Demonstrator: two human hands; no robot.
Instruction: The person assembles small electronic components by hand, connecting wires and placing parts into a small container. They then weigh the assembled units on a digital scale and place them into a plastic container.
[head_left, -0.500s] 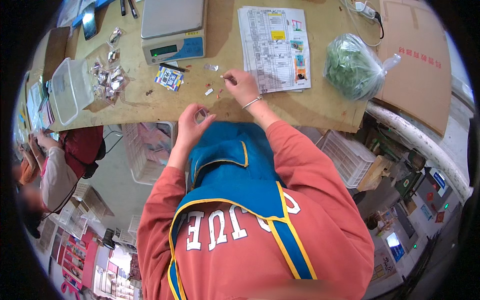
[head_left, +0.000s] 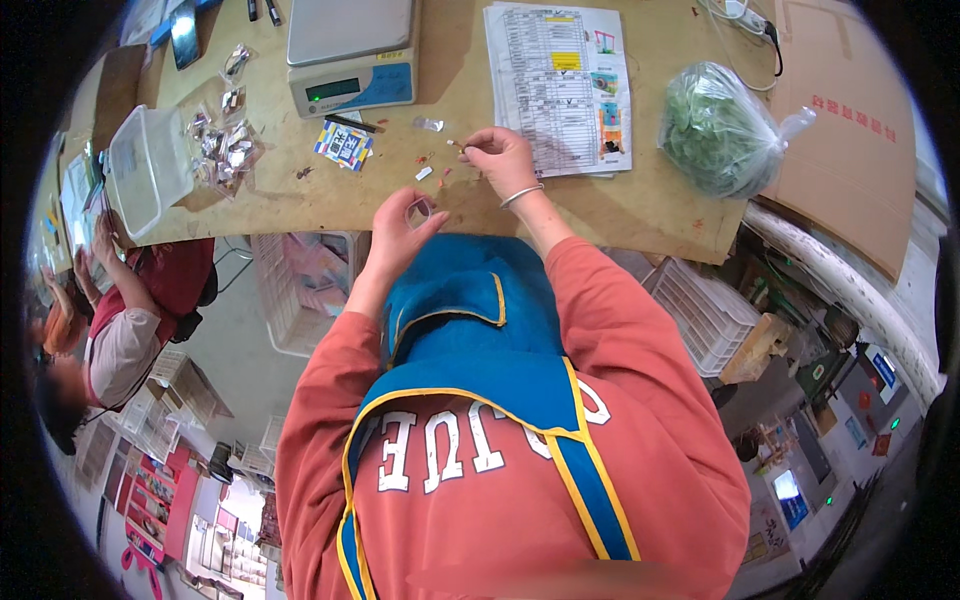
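At the far left edge of the workbench [head_left: 330, 200], a clear plastic container [head_left: 148, 170] lies beside a heap of small clear filled bags [head_left: 222, 145]. Behind them stands a digital scale [head_left: 352, 55], with a small blue-and-white printed card [head_left: 344, 145] just in front of it. The left hand [head_left: 405, 232] is raised over the near edge of the workbench, with thumb and fingers closed narrowly on a small clear plastic bag [head_left: 420, 210]. Tiny loose parts [head_left: 432, 172] lie scattered on the board between the two hands; their kind cannot be determined. The right hand [head_left: 503, 160] hovers just above the workbench, its fingertips pinched together on a very small item [head_left: 459, 146] too small to identify. A printed sheet [head_left: 560, 85] lies under and beyond this hand. Further right rests a clear bag of green material [head_left: 722, 130], then flat cardboard [head_left: 850, 130].
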